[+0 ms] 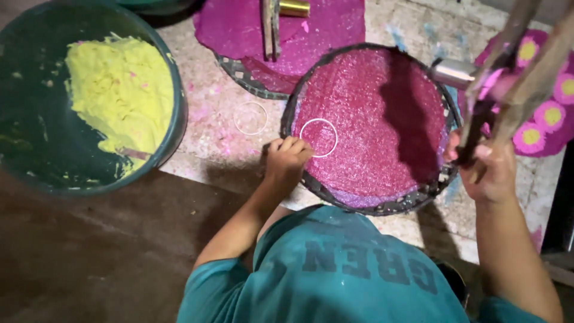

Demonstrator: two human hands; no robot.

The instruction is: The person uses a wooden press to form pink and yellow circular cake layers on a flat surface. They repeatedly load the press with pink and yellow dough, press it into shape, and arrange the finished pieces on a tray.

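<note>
The left hand (287, 158) pinches a white ring (318, 137) onto the uncut pink sheet (371, 119); the right hand (487, 170) grips wooden sticks (514, 78).

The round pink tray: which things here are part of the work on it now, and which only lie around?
In use:
left hand on the white ring
round pink tray
right hand holding wooden sticks

Lying about:
green tub with yellow paste
second ring on the floor
pink sheet
flower pieces
</note>
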